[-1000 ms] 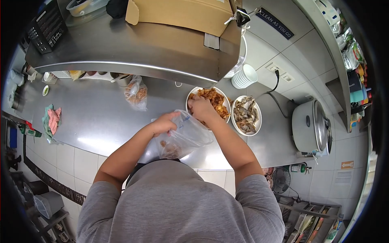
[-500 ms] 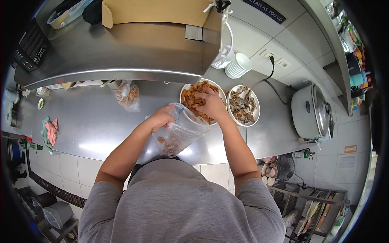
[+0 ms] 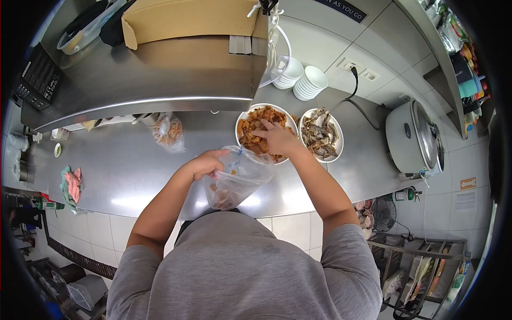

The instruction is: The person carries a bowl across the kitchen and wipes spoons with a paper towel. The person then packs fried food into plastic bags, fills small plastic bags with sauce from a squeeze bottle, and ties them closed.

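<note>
Head view shows the left hand [image 3: 207,164], fingers clamped on a clear bag [image 3: 242,175] beside a plate [image 3: 293,121] on the table [image 3: 120,170], and the right hand [image 3: 278,141], fingers spread apart, over the plate's browned food [image 3: 266,113]

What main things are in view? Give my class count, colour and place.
Counter: one, silver, centre.
Plates: two, white, counter.
Food heaps: two, reddish-brown and grey-brown, on plates.
Open bag: one, clear, below left plate.
Filled bag: one, clear, left of plates.
Cup stacks: two, white, by wall.
Cooker: one, light grey, counter's right.
Cloths: two, green and pink, counter's left.
Cardboard box: one, brown, top shelf.
Printed box: one, black, top shelf.
Packets: several, mixed colours, right shelf.
Fan: one, dark, below right.
Left grip: one, bare, on open bag.
Right grip: one, bare, at left heap.
Shirt: one, grey, bottom.
</note>
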{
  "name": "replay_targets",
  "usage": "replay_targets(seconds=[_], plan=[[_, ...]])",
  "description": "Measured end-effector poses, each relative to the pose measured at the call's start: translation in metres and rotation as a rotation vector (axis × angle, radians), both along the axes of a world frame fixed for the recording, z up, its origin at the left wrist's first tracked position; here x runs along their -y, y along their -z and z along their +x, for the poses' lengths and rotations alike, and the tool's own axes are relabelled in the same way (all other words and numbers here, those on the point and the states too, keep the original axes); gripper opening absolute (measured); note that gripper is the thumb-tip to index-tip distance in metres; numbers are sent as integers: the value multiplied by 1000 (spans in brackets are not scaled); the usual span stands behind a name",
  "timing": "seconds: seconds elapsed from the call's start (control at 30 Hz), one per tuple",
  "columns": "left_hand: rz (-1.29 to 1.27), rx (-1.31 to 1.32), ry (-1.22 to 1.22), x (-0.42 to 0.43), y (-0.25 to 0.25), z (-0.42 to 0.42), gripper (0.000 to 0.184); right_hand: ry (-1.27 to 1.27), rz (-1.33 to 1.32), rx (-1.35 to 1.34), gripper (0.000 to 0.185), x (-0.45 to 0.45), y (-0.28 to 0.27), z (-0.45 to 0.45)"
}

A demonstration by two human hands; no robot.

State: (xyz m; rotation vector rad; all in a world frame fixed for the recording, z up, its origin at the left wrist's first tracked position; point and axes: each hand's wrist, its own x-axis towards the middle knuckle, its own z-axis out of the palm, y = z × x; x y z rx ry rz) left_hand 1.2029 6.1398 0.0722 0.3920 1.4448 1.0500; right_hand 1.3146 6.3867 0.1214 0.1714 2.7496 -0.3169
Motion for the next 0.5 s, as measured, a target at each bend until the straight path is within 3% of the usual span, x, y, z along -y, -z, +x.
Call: replay_targets(seconds=[0.07, 0.17, 0.27, 0.5], plan=[[-17, 10, 59, 0, -1, 0, 75, -13, 216, -28, 71, 23, -12, 7], [-42, -1, 60, -2, 0, 5, 74, -6, 302, -157, 73, 29, 11, 8], [-27, 5, 36, -6, -3, 9, 73, 21, 128, -159, 66, 17, 14, 5], [-38, 19, 10, -9, -2, 5, 73, -22, 162, -248, 54, 17, 16, 4]])
